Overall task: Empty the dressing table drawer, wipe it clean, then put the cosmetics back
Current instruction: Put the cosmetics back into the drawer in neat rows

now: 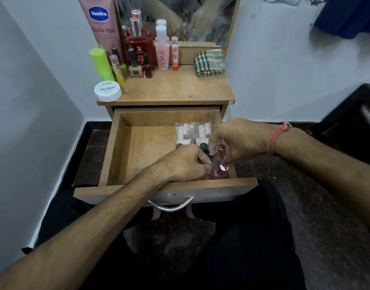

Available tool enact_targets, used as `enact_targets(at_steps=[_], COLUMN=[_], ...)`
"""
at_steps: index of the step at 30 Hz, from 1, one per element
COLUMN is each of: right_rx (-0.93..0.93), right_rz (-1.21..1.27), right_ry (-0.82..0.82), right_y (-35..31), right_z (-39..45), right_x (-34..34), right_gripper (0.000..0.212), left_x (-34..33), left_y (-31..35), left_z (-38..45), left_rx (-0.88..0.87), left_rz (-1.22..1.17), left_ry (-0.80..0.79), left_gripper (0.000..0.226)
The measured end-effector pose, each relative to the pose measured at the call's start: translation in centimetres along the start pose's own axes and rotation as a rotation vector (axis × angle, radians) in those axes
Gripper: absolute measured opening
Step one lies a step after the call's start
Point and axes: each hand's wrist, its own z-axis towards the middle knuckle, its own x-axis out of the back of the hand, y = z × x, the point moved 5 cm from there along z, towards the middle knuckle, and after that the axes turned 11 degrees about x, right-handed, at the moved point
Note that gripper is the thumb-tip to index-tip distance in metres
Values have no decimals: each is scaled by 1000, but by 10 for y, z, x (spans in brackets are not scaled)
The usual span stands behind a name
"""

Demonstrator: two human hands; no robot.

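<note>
While the drawer [125, 151] stood pulled out over the person's lap, most of its left side was bare wood, and the work sat crowded in the near right corner. On the table top [179, 86] above, from the left, stood the white nail polish tub [107, 91], a cluster of bottles [136, 53] and tubes, and further right a folded checked cloth [209, 62] against the mirror's base.

The left hand [184, 164] reached in over the front edge, its fingers curled down among the small dark-capped bottles [203, 146]; whether it actually held one I could not tell. Just to its right, the right hand [240, 141] came in from over the side wall, fingertips pinched on a tilted bottle with a pink metallic cap [219, 154]. Below it another pink-capped bottle [222, 171] stood in the very corner. Behind them a clear packet of small tubes [193, 131] lay flat along the right wall.

I could not say whether things were going out or coming back. Either way, I judged the tilted bottle wanted setting upright by its cap, clear of its neighbours, since the little ones stood touching and one knock would topple several. The right wall and front board hemmed both hands in; the free room lay leftward, so any shuffling should go that way.
</note>
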Motion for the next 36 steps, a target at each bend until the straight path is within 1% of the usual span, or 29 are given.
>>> enact_targets(at_steps=[4,8,11,13,16,19,21,23,24,26,28,30,32,34,36], right_rx=[-1,-30,-72,-91,-123,-133,-121,-109,-103,-98,-83,-77,-111,-173,-230], right_rz=[66,143,278,354,416,430,450,491,495,450,423,379,345,351,356], right_ry=[-104,-147,-196,-215,-222,-181,-129,-30,66,309,514,654,757,852,942], right_y=[2,7,11,11,12,12,12,13,14,16,16,17,21,29,39], right_z=[4,6,3,0,-7,-14,-18,-20,-18,-10,8,31,55,78,98], right_x=[-2,-5,-6,-5,-3,10,21,32,40,57,71,84,94,104,113], right_gripper=[31,32,34,36,41,44,46,44,40,35,42,48,50,48,46], left_x=[0,-1,-2,-3,-2,10,23,40,51,79,109,137,165,192,216], left_y=[1,-1,-4,-6,-6,-1,7,17,21,27,29,26,26,29,36], left_z=[1,1,3,4,3,-2,-7,-13,-15,-18,-17,-13,-13,-13,-14], left_rx=[13,24,24,34,28,35,9,-25,-44,-96,-136,-135,-152,-191,-221], left_rz=[13,-7,-49,-80,-98,-193,-261,-337,-371,-421,-465,-497,-421,-261,-78], left_ry=[-8,-34,-58,-87,-100,-72,-29,49,114,298,474,604,760,946,1094], left_gripper=[11,10,10,16,23,20,20,21,21,19,15,24,33,35,38])
